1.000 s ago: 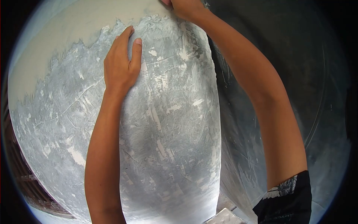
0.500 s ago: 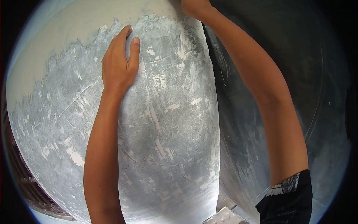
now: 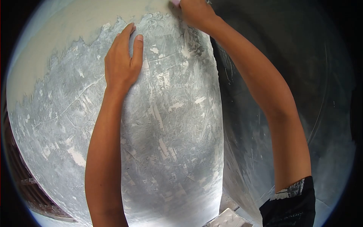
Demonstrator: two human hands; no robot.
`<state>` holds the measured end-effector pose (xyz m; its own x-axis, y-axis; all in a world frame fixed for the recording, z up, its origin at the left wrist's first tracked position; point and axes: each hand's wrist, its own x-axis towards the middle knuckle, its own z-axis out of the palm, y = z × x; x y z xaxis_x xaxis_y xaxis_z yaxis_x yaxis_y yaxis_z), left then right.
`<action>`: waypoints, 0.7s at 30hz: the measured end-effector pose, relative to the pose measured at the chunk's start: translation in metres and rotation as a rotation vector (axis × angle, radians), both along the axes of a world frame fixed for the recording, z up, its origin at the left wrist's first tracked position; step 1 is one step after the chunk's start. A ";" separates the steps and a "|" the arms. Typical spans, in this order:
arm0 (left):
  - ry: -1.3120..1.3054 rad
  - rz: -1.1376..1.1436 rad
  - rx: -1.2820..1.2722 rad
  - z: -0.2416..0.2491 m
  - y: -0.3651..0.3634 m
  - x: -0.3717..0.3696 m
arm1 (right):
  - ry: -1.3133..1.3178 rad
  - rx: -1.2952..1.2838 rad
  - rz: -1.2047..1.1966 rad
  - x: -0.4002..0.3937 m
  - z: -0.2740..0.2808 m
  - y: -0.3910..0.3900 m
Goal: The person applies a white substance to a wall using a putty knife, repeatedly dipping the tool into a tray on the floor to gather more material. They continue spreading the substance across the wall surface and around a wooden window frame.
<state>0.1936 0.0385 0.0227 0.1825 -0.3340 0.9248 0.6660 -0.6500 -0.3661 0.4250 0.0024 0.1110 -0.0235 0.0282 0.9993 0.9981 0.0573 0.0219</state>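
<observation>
A wall (image 3: 177, 125) fills the middle of the view, patchy grey with white smears, and its upper part carries a smooth cream-coloured coat (image 3: 75, 26) with a ragged lower edge. My left hand (image 3: 123, 56) lies flat against the grey part just below that edge, fingers together and thumb apart, holding nothing. At the top of the frame, by the wall's right-hand corner, my right hand (image 3: 196, 14) is closed. A small pink piece (image 3: 175, 3) shows beside its fingers; the rest of it, and the fingertips, are cut off or hidden.
Right of the corner, a darker grey surface (image 3: 306, 75) with scratches and pale streaks recedes into shadow. A pale flat block or tile (image 3: 228, 218) lies low beside the wall's foot. Brown slatted or ridged material (image 3: 34, 189) shows at the lower left.
My right hand has come slightly down into view, so more of it and the pink piece now show. My left hand stays in almost the same place on the wall.
</observation>
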 end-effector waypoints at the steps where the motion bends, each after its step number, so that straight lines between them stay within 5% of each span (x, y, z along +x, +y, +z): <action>1: 0.006 -0.008 -0.001 0.000 0.000 0.000 | -0.149 0.064 0.027 -0.002 -0.022 0.012; 4: 0.025 -0.065 -0.042 0.000 -0.003 -0.001 | -0.343 0.119 0.084 -0.032 -0.097 0.001; 7: 0.033 -0.070 -0.054 -0.003 -0.005 -0.003 | -0.332 -0.006 0.230 -0.044 -0.115 -0.030; 13: 0.009 -0.064 -0.003 -0.014 -0.004 -0.006 | 0.007 0.184 0.125 -0.015 -0.018 0.012; 18: 0.031 -0.105 -0.005 -0.027 -0.005 -0.018 | -0.295 0.109 0.012 -0.054 -0.116 0.003; 21: 0.055 -0.174 -0.041 -0.034 -0.008 -0.024 | -0.257 -0.121 0.350 -0.075 -0.185 -0.037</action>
<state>0.1700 0.0304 -0.0113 0.1763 -0.3273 0.9283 0.5221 -0.7684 -0.3701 0.3500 -0.0345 -0.0743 -0.2994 0.0908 0.9498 0.8814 0.4075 0.2389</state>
